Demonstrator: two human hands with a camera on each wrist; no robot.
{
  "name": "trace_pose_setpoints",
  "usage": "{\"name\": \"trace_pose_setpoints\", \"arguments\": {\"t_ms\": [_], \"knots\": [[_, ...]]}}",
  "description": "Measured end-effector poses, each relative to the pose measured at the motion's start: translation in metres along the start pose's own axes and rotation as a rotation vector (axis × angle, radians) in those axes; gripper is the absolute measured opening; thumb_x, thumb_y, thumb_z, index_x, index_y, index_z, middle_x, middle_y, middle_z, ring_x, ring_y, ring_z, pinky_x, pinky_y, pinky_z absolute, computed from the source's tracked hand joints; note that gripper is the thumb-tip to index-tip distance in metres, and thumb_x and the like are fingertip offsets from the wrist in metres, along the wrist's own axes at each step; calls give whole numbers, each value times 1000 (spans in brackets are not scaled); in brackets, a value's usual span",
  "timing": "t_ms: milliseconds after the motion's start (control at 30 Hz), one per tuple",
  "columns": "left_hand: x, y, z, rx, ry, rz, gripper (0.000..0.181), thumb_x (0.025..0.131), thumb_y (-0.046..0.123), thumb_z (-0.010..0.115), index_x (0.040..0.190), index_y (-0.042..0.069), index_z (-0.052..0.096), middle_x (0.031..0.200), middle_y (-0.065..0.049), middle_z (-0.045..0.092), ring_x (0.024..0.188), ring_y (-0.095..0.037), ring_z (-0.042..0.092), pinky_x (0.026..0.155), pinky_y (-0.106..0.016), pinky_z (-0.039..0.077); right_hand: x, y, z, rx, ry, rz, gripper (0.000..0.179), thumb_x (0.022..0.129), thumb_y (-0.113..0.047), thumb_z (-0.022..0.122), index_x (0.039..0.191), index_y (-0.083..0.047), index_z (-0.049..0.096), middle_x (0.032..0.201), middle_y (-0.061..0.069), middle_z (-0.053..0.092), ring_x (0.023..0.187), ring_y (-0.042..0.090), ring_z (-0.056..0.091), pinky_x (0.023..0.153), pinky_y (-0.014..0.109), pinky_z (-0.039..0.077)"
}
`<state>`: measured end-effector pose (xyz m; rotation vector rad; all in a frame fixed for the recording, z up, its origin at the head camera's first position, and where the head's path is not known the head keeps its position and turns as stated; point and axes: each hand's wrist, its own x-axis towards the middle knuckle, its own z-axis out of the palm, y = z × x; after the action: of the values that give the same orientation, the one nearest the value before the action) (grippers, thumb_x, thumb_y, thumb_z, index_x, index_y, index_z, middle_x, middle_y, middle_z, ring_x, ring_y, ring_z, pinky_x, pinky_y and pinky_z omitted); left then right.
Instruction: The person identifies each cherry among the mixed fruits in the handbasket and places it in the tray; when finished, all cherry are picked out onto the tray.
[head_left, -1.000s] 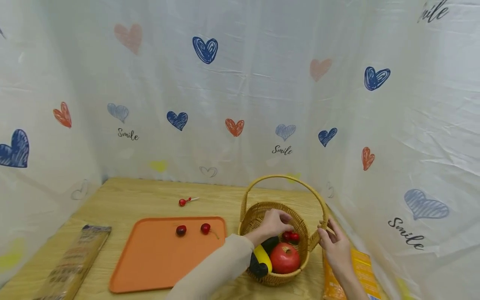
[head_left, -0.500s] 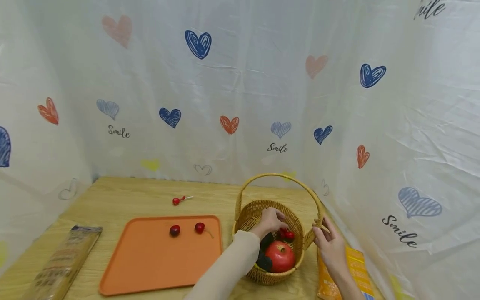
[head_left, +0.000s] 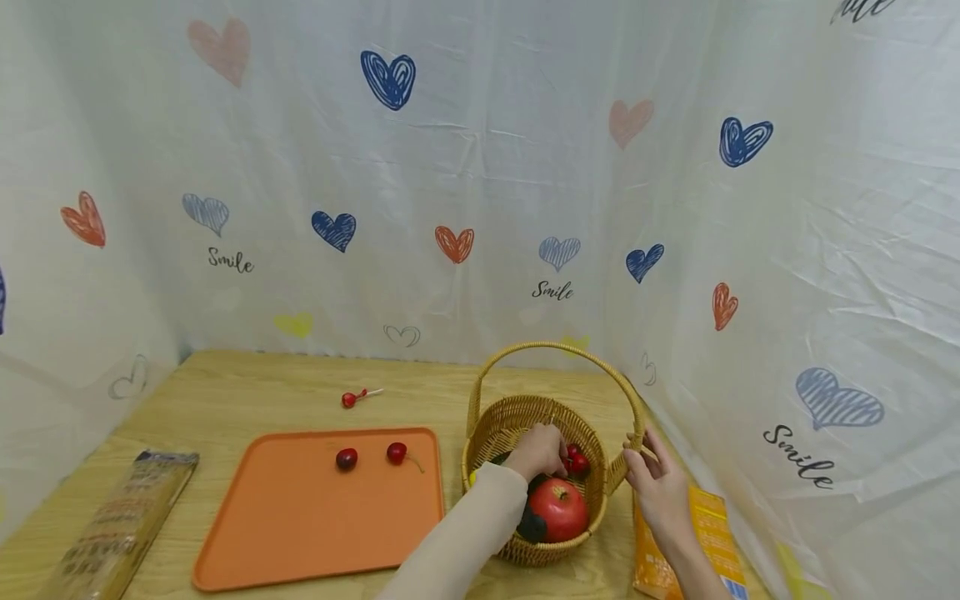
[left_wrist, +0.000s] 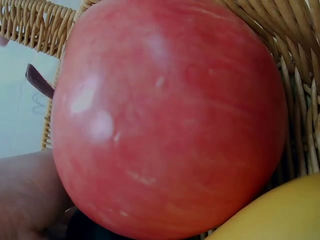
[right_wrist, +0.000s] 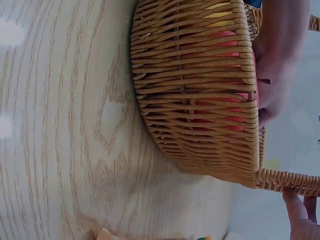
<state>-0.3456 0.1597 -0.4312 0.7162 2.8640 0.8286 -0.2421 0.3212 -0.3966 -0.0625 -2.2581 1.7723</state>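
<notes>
My left hand (head_left: 536,450) reaches down into a wicker basket (head_left: 517,408), fingers bent downward beside red cherries (head_left: 577,462). Its fingertips are largely hidden, and I cannot tell whether they hold anything. A large red apple (head_left: 558,510) lies in the front of the basket and fills the left wrist view, its dark stem showing. Next to it are a yellow fruit (left_wrist: 280,215) and a dark rounded item (head_left: 531,527). My right hand (head_left: 663,492) pinches the lower right end of the basket's arched handle (head_left: 562,345) between thumb and fingers.
Left of the basket, an orange tray (head_left: 300,525) carries two cherries, one dark (head_left: 347,459) and one with a stem (head_left: 397,453). A red lollipop-like item (head_left: 351,400) lies behind it. A brown package (head_left: 120,525) is at far left, an orange packet (head_left: 712,533) under my right forearm.
My left hand has shifted lower and slightly left of the cherries, leaving them more exposed. The right hand keeps its grip on the handle. The head view has turned slightly right.
</notes>
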Motion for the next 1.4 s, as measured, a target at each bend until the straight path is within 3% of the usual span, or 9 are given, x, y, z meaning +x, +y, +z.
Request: {"name": "trace_pose_setpoints", "arguments": {"t_ms": [233, 400, 533, 800, 1033, 1200, 1400], "knots": [[-5, -5, -4, -45, -11, -3, 16, 75, 17, 81, 89, 12, 75, 89, 2, 66, 93, -16, 59, 73, -23, 48, -3, -2, 5, 1, 1, -23, 59, 99, -21, 50, 151, -10, 25, 137, 14, 35, 105, -10, 49, 80, 15, 48], [-9, -11, -10, -157, 20, -18, 17, 81, 17, 77, 96, 10, 76, 94, 0, 68, 102, -22, 58, 78, -26, 49, -4, -1, 6, 4, -4, -40, 59, 99, -21, 50, 151, -8, 23, 138, 16, 34, 105, -11, 49, 80, 14, 48], [-13, -14, -14, -261, 55, -7, 19, 84, 17, 74, 101, 8, 74, 94, -2, 69, 94, -18, 61, 76, -25, 50, -6, 0, 2, -6, -3, -17, 62, 100, -22, 49, 152, -9, 19, 141, 16, 30, 103, -13, 47, 79, 12, 47], [-20, -19, -32, -416, 130, -2, 21, 87, 16, 70, 106, 6, 72, 104, -5, 66, 98, -21, 60, 76, -28, 50, -4, -4, 1, -31, 2, -12, 64, 100, -25, 49, 152, -9, 16, 144, 18, 27, 101, -16, 46, 79, 12, 47], [-28, -30, -45, -529, 145, -3, 31, 89, 13, 67, 120, 7, 66, 114, -8, 63, 71, -14, 57, 63, -24, 48, -2, -5, 3, -41, 17, -24, 61, 99, -24, 50, 151, -7, 21, 140, 18, 31, 100, -16, 47, 76, 12, 48], [-33, -36, -49, -572, 177, -17, 45, 89, 13, 67, 132, 5, 55, 114, -11, 63, 87, -17, 62, 67, -27, 51, -1, -3, 2, -44, 7, -31, 62, 100, -25, 49, 151, -6, 20, 139, 17, 30, 100, -16, 47, 75, 12, 48], [-38, -39, -53, -567, 213, -21, 32, 90, 15, 67, 120, 6, 65, 110, -4, 66, 98, -19, 61, 78, -30, 52, -1, -2, 0, -42, -3, -12, 66, 99, -28, 49, 152, -8, 16, 142, 16, 27, 100, -17, 46, 76, 12, 48]]}}
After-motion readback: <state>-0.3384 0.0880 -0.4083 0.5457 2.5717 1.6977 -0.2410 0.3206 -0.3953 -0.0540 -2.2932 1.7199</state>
